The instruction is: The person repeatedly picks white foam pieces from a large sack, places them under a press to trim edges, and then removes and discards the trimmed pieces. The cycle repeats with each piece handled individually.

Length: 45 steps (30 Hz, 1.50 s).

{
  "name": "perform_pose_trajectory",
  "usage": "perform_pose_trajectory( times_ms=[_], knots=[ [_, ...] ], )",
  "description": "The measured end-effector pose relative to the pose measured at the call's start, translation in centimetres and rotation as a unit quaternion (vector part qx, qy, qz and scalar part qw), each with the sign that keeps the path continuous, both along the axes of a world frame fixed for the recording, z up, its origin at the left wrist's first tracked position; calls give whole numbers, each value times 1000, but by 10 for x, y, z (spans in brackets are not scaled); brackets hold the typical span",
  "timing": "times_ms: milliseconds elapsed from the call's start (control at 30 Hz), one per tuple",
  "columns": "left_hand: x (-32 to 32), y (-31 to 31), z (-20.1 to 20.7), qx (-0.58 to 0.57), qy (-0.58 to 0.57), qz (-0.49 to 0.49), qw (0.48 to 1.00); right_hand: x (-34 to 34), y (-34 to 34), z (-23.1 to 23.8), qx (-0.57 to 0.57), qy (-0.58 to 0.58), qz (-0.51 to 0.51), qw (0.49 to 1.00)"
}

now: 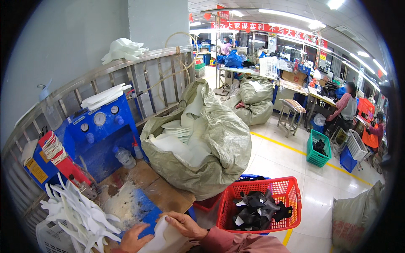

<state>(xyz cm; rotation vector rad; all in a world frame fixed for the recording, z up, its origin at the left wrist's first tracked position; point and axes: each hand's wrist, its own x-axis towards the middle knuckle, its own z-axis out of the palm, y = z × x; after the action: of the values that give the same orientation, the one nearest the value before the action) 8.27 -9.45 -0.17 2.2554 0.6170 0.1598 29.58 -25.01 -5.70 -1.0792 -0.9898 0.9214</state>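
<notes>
Held a white sheet (166,237) by its edge in the right hand (187,224), in front of the blue machine (107,131) — could not tell the grip of the left hand (134,240). Saw white strips (80,213) before the machine, a woven sack (228,143) right of it, a red basket (230,204) farther right.

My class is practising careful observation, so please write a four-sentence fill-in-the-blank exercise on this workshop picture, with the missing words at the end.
1. The right hand holds a ____ thin piece.
2. The blue machine has ____ round dials on its front.
3. The scraps in the red basket are mostly ____ in colour.
4. The painted line on the floor is ____.

Missing words: white; three; black; yellow.
</notes>
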Motion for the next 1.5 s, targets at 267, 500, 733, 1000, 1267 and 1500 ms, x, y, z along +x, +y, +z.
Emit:
perform_pose_trajectory(
  times_ms=[267,500,733,1000,1267,1500],
  knots=[
    [-25,15,-40,-130,128,-67,981,4,-6,9,16,69,10,997],
    [-9,-12,-16,44,83,-49,994,16,-11,21,-7,142,68,988],
    [-8,-15,-14,101,139,-32,985,15,-3,23,-70,43,52,995],
    [-14,-12,-28,140,115,-51,982,8,8,9,-50,110,68,990],
    [-42,27,-4,-186,-18,88,978,28,8,8,-3,104,50,993],
    [-31,46,11,-91,-12,85,992,26,-2,23,46,23,3,999]
  ],
)
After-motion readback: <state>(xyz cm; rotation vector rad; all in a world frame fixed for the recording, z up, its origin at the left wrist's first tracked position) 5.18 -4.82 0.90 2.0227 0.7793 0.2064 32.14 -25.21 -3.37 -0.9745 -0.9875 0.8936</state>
